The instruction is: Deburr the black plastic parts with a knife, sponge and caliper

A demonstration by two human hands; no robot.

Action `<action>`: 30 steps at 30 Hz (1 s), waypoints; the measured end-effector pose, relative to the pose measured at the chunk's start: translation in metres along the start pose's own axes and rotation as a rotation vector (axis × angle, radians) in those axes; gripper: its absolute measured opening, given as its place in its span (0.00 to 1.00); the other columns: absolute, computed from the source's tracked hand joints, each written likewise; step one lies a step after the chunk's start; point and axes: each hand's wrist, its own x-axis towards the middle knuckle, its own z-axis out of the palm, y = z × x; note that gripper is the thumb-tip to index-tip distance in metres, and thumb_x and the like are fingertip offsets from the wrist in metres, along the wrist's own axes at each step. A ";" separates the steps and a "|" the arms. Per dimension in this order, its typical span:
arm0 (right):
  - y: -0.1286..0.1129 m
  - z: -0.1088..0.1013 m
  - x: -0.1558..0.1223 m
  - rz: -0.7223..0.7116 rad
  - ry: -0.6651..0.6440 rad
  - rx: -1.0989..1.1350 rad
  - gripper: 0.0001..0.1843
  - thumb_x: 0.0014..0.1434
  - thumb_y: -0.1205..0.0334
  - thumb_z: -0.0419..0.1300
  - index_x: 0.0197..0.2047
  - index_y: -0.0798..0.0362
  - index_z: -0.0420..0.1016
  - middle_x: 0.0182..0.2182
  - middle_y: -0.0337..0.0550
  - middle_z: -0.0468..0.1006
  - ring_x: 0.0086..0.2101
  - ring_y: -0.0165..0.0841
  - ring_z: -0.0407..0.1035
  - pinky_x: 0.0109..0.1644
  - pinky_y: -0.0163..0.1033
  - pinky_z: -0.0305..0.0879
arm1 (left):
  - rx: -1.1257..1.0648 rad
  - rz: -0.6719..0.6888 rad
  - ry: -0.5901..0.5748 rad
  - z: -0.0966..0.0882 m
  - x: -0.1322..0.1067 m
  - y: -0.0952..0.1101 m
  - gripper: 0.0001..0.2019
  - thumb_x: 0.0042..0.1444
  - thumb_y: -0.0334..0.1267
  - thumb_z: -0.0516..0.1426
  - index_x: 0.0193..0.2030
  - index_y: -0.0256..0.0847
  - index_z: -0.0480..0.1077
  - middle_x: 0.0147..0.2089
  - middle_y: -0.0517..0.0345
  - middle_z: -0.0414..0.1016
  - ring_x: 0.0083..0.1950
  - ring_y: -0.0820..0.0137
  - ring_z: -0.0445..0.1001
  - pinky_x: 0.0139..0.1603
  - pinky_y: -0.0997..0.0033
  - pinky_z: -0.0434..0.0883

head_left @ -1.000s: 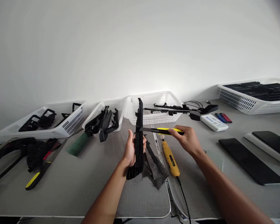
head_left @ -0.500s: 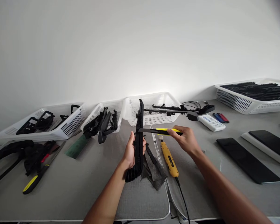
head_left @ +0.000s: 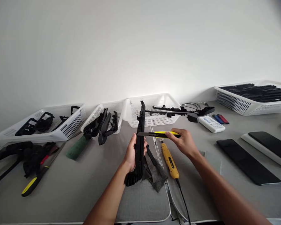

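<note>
A long black plastic part stands nearly upright above the middle of the counter, its grilled lower end hanging at 6 o'clock and its notched tip pointing to 12. The left hand is clenched around its middle from the 9 o'clock side. Crossing it at 3 o'clock lies a yellow and black utility knife, held level, its blade end touching the part's edge; the right hand grasps the knife's handle with the fingers pinched around it.

Just below the part, on the counter, lies a grey cloth, and at 4 o'clock from it a yellow corded tool. At 12 o'clock stands a white basket with a long black piece across its rim; at 10 o'clock a second basket holds black parts, and further toward 9 a third basket holds more. A yellow-handled tool lies at 8 o'clock. Toward 3 o'clock lie flat black panels, and at 2 o'clock a large basket of black strips.
</note>
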 end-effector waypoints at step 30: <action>0.004 -0.003 0.003 0.010 0.195 -0.057 0.34 0.64 0.30 0.58 0.25 0.54 0.73 0.20 0.38 0.63 0.24 0.30 0.53 0.27 0.38 0.48 | 0.143 -0.064 -0.001 -0.007 0.006 -0.007 0.27 0.52 0.64 0.65 0.30 0.39 0.69 0.28 0.63 0.65 0.23 0.78 0.60 0.21 0.76 0.52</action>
